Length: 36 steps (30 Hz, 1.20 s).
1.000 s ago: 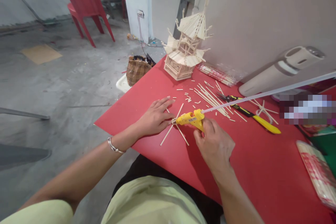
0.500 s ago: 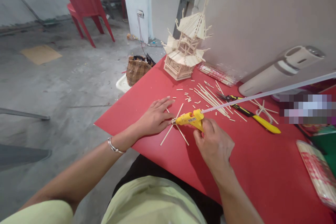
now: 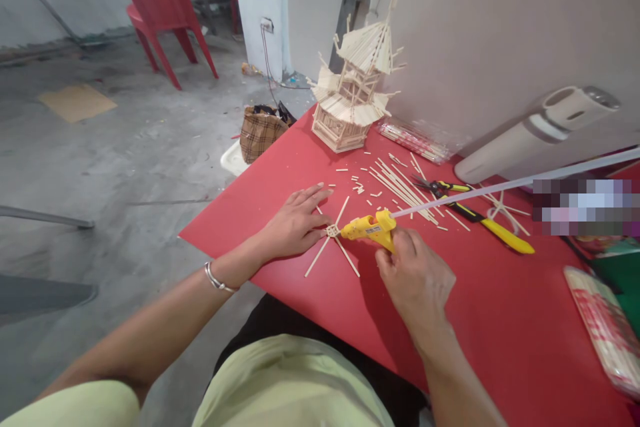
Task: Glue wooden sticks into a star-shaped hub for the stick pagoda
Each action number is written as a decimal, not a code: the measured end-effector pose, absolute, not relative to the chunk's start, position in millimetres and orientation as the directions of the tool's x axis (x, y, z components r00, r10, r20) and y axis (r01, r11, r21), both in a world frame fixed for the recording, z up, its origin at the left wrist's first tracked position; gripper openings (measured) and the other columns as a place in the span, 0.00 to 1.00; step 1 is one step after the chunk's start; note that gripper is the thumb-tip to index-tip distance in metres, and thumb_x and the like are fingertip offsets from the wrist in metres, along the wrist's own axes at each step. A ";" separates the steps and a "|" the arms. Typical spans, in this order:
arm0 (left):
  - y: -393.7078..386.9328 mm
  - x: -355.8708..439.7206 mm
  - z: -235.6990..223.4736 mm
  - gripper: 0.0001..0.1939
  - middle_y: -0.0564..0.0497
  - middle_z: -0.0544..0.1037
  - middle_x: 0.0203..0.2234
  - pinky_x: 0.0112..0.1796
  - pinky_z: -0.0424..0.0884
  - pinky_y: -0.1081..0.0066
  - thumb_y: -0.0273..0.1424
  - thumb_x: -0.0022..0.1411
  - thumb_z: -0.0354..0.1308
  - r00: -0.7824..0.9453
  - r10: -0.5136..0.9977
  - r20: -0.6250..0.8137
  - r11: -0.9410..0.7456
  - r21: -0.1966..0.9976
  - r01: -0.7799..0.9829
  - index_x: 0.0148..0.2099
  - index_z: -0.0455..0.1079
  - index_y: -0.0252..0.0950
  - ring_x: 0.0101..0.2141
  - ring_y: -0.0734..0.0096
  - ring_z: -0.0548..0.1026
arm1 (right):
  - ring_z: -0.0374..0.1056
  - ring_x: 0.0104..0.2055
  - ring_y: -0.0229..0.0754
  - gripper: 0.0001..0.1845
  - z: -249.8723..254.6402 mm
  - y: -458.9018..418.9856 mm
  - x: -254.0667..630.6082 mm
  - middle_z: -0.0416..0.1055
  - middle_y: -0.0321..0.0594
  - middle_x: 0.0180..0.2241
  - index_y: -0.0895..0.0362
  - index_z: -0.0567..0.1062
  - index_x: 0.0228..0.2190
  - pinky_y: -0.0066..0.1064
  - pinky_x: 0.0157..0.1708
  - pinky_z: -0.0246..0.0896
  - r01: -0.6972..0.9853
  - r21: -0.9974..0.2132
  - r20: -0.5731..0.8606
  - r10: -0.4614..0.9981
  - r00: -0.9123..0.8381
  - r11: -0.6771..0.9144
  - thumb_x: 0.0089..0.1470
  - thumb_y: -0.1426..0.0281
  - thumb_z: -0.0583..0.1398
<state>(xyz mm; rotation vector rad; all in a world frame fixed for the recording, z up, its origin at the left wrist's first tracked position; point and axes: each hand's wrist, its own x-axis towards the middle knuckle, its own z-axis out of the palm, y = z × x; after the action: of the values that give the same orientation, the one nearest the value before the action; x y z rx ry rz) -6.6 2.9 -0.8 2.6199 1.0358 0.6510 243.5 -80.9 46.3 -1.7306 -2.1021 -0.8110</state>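
Observation:
A cross-shaped frame of thin wooden sticks [image 3: 320, 257] lies on the red table, with a small ring of short pieces at its centre. My left hand [image 3: 299, 221] rests beside it, thumb and forefinger pinching it near the centre while the other fingers stretch out over the tabletop. In my right hand [image 3: 416, 271] is a yellow hot glue gun [image 3: 371, 229], gripped by its handle. Its nozzle points left, just right of the frame's centre. A long translucent glue stick [image 3: 480, 185] sticks out of the gun's back.
A stick-built pagoda model [image 3: 345, 103] stands at the table's far corner. Loose sticks [image 3: 400, 188] and short offcuts lie beyond the glue gun. Black-and-yellow cutting pliers [image 3: 475, 217], a pale tumbler [image 3: 535, 133] and packaged sticks [image 3: 603, 327] are on the right. A red chair [image 3: 160, 13] stands on the floor.
My right hand has drawn the glue gun slightly to the right, off the frame's centre, so the small ring shows more. My left hand has stayed in place.

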 end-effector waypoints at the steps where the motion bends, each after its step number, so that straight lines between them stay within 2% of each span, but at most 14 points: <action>1: 2.8 -6.6 -0.8 0.14 0.41 0.61 0.67 0.63 0.56 0.45 0.35 0.68 0.55 0.647 0.695 0.313 -0.716 0.381 0.585 0.51 0.78 0.42 0.69 0.44 0.53 | 0.61 0.26 0.37 0.10 45.8 -80.9 243.6 0.74 0.35 0.30 0.57 0.73 0.40 0.31 0.27 0.48 0.966 0.232 0.558 0.798 -0.229 0.115 0.57 0.72 0.56; 16: 1.0 -5.9 4.2 0.15 0.42 0.61 0.67 0.63 0.57 0.46 0.33 0.68 0.54 0.648 0.693 0.317 -0.718 0.392 0.576 0.52 0.78 0.42 0.69 0.45 0.53 | 0.65 0.27 0.37 0.10 45.5 -79.9 239.4 0.76 0.37 0.34 0.57 0.74 0.42 0.31 0.27 0.49 0.977 0.194 0.557 0.809 -0.188 0.093 0.57 0.70 0.58; 22: 0.4 -5.5 5.5 0.15 0.41 0.62 0.67 0.62 0.58 0.46 0.34 0.68 0.53 0.650 0.689 0.321 -0.721 0.392 0.571 0.51 0.78 0.42 0.69 0.45 0.54 | 0.66 0.28 0.37 0.19 52.4 -80.3 232.6 0.76 0.39 0.37 0.59 0.74 0.45 0.31 0.26 0.49 0.982 0.167 0.581 0.796 -0.168 0.086 0.60 0.57 0.59; 27: 1.0 -5.2 4.1 0.15 0.40 0.63 0.66 0.62 0.58 0.46 0.34 0.68 0.54 0.649 0.687 0.326 -0.723 0.401 0.563 0.52 0.78 0.42 0.69 0.44 0.53 | 0.62 0.26 0.35 0.25 56.6 -82.4 230.6 0.73 0.41 0.36 0.58 0.75 0.42 0.31 0.25 0.47 0.985 0.161 0.563 0.815 -0.139 0.056 0.58 0.48 0.60; 36: 1.2 -5.7 5.6 0.17 0.42 0.60 0.68 0.62 0.58 0.45 0.29 0.62 0.56 0.623 0.710 0.328 -0.699 0.437 0.566 0.52 0.77 0.41 0.68 0.43 0.54 | 0.61 0.27 0.34 0.20 51.7 -81.7 232.0 0.71 0.40 0.39 0.57 0.75 0.43 0.30 0.25 0.49 0.992 0.113 0.559 0.823 -0.105 0.050 0.58 0.54 0.61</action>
<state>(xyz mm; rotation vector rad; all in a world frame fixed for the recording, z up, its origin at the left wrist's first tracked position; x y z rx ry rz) -5.7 1.2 5.6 2.5571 1.0325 0.7016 232.0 -81.7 51.7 -1.8287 -1.9911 -0.6847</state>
